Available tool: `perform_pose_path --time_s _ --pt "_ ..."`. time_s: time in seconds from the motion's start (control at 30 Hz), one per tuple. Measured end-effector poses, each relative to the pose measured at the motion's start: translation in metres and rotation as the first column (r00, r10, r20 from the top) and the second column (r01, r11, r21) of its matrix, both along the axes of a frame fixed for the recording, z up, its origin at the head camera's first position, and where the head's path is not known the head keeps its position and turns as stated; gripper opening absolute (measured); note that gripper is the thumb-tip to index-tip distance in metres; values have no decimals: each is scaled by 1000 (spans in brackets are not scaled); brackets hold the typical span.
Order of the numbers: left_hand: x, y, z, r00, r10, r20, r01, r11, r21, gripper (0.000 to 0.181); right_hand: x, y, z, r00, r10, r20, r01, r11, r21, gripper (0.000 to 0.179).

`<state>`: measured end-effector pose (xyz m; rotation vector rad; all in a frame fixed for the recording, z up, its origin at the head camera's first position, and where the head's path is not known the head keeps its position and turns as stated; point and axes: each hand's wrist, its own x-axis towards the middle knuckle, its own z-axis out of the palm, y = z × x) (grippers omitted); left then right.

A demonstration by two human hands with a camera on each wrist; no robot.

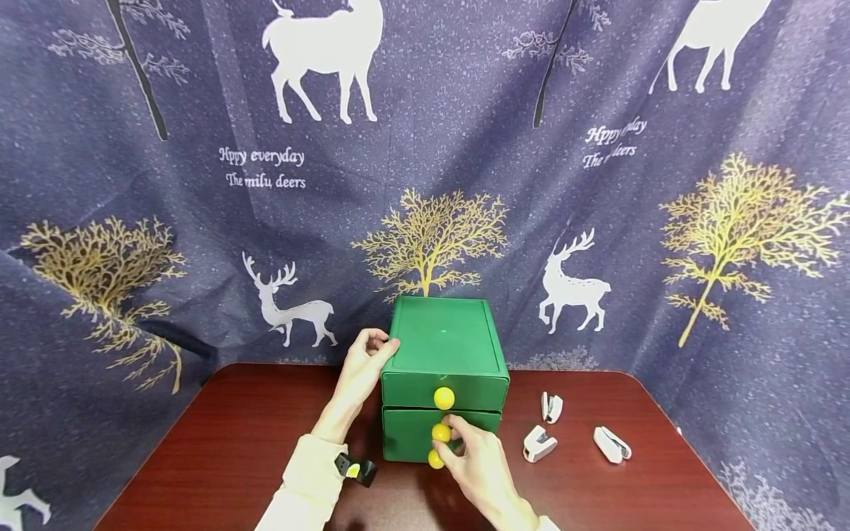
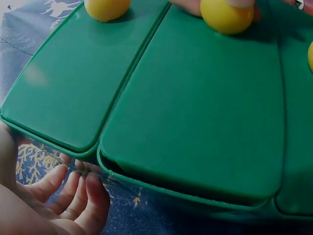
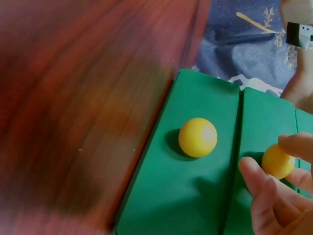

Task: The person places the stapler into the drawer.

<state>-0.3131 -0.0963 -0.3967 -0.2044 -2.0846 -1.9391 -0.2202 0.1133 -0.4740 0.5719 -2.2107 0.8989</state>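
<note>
Drawer unit (image 1: 445,332): green, three fronts, standing on the far part of the worktop (image 1: 259,420), before a patterned cloth (image 1: 398,147).
Upper knob (image 1: 444,398) and lower knob (image 1: 435,460): yellow, round, untouched.
Middle knob (image 1: 440,433): yellow, on the unit's near face, within the right hand (image 1: 481,466). Grip: pinching this knob between thumb and fingers.
Left hand (image 1: 361,365): at the unit's left side, thumb on the top edge, fingers relaxed and lightly bent along the side wall; grip loose, apparently bracing.
Middle drawer (image 2: 195,112): dark gap along its left edge; whether drawn forward, cannot tell.
Step in hand, as judged: working the middle drawer by its knob.
Next move, as judged: calls for a straight, even pull nearward, unit steadied from the left.
Staplers, three, white (image 1: 539,444): right of the unit, well apart from either hand.
</note>
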Motion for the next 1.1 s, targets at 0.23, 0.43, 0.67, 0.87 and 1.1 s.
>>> perform_pose_path --time_s 0.23,0.43,0.67,0.87,1.1 --pt "1 -1 3 999 -21 37 21 1000 -12 30 15 3 1 998 27 63 -27 1000 5 31" --pt "22 2 25 999 -31 30 32 999 -30 29 27 4 2 998 56 25 -56 998 17 34" --pt "26 0 27 999 -40 26 41 999 -35 28 38 5 1 995 102 -16 -102 995 22 36" --pt "30 1 32 998 -48 33 49 998 -41 26 45 7 -5 991 116 -70 -115 993 31 39" --pt "29 1 31 998 -51 33 53 998 -32 27 51 10 -9 986 128 -102 -122 990 68 41"
